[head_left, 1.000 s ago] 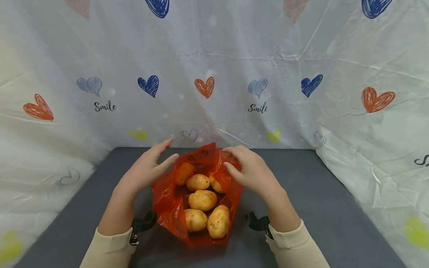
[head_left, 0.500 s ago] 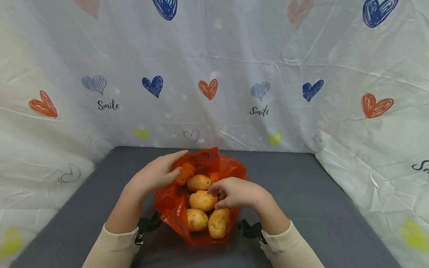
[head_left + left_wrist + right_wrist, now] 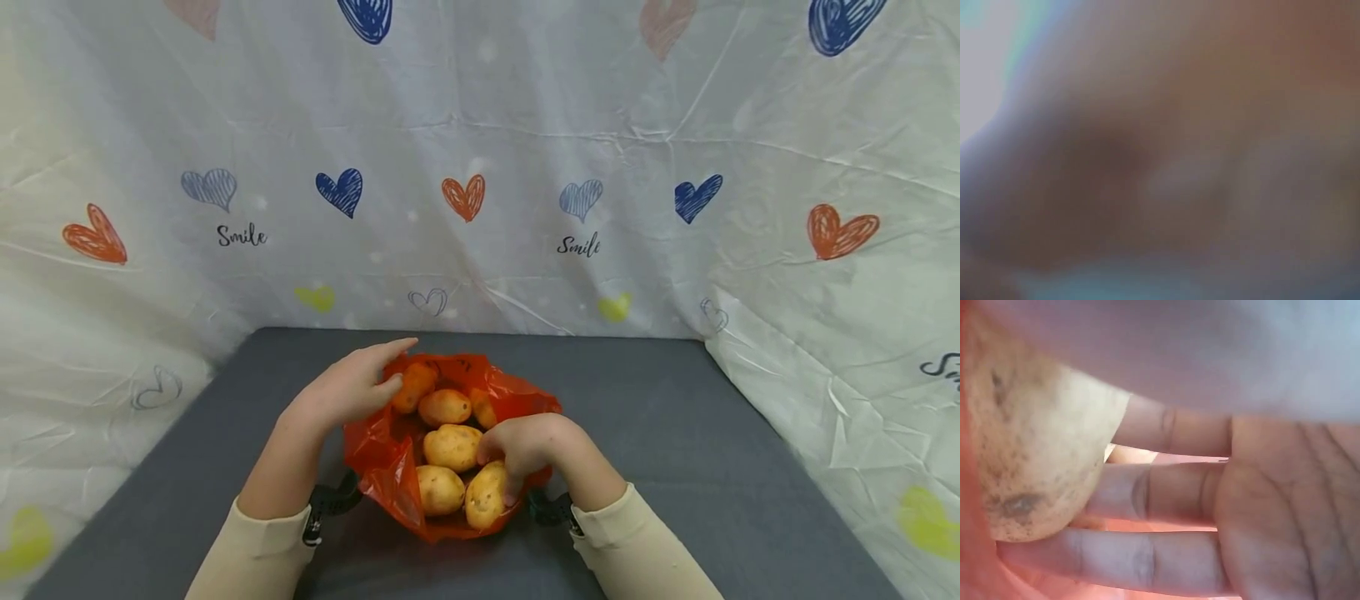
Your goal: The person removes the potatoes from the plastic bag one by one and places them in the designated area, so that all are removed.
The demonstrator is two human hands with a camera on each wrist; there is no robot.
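The potato (image 3: 486, 497) under the right hand (image 3: 528, 446) lies at the near right of the open red plastic bag (image 3: 382, 454), its long axis running from the near edge of the bag up and slightly right, toward the hand. The right wrist view shows the right fingers (image 3: 1147, 503) curled round the end of this potato (image 3: 1035, 456), gripping it.

The bag sits on a dark grey table (image 3: 712, 467). A white sheet printed with hearts and the word "Smile" (image 3: 577, 245) hangs behind and along both sides of the table.

Five other potatoes show in the bag; one (image 3: 452, 447) lies just beside the held potato, touching the right hand's thumb side. The left hand (image 3: 348, 390) rests at the far left rim of the bag, fingers straight and relaxed, fingertips against the far-left potato (image 3: 414, 387). The left wrist view is blurred and shows nothing usable. Both hands are at the bag, left at its far side, right at its near side, and cream sleeves (image 3: 247, 554) cover both forearms.
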